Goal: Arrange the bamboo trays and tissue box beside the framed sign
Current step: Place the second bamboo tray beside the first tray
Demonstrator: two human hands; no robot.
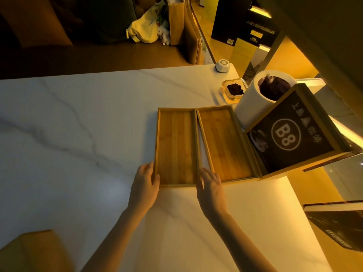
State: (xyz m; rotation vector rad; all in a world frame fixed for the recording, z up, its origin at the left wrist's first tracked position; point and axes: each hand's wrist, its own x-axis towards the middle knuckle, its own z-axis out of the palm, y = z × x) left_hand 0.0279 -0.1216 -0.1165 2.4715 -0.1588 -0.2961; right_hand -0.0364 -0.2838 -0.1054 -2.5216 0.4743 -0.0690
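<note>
Two empty bamboo trays lie side by side on the white marble table (78, 124). The right tray (224, 146) touches the base of the framed sign (292, 132), a black panel marked B8 in a wooden frame. The left tray (176, 146) sits against the right one. My left hand (145, 185) grips the left tray's near left corner, fingers over the rim. My right hand (210, 185) rests at its near right corner, fingers spread, touching the rim between the trays. No tissue box is clearly in view.
A white cylindrical container (253, 103) with a dark inside stands behind the sign. A glass ashtray (233, 91) and a small white device (223, 65) sit at the far right edge. A dark book (337, 224) lies at the right, a brown seat corner (33, 252) lower left.
</note>
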